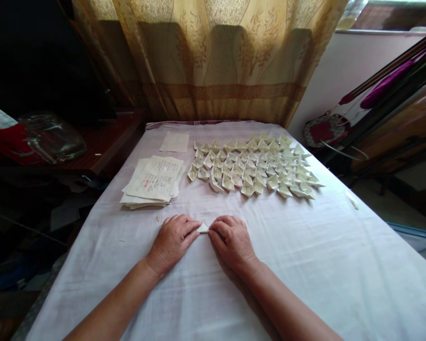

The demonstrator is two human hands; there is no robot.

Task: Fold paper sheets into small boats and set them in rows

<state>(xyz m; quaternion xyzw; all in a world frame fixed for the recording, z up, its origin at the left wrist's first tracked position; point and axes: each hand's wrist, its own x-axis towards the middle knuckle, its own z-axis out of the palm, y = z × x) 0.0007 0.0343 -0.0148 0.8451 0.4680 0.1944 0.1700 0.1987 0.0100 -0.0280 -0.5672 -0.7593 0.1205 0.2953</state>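
At the near middle of the bed-like surface, on its pale cloth (291,265), a small folded paper (203,228) sits between two hands, in front of the gap between the stack of sheets (151,180) and the rows of paper boats (248,166). The left hand (173,238) pinches the paper's left end between thumb and fingers, and the right hand (232,241) pinches the right end in the same way; both are bent low, close to the cloth. The step in hand looks like creasing or shaping a fold. To do it well, I would match the pressure of the two thumbs, keep the near edge straight, and run each crease firmly outward from the middle, since a soft, cloth-covered base probably gives little backing and pinching should sharpen a fold better than pressing down. Pulling the ends apart too hard could tear the paper or skew its corners. The visible part rises to a blunt peak that points away from the person, toward the curtain (209,61), while its long axis seems to lie left to right, along the near edge from one hand to the other. The fingers cover both ends, so the full length cannot be told.
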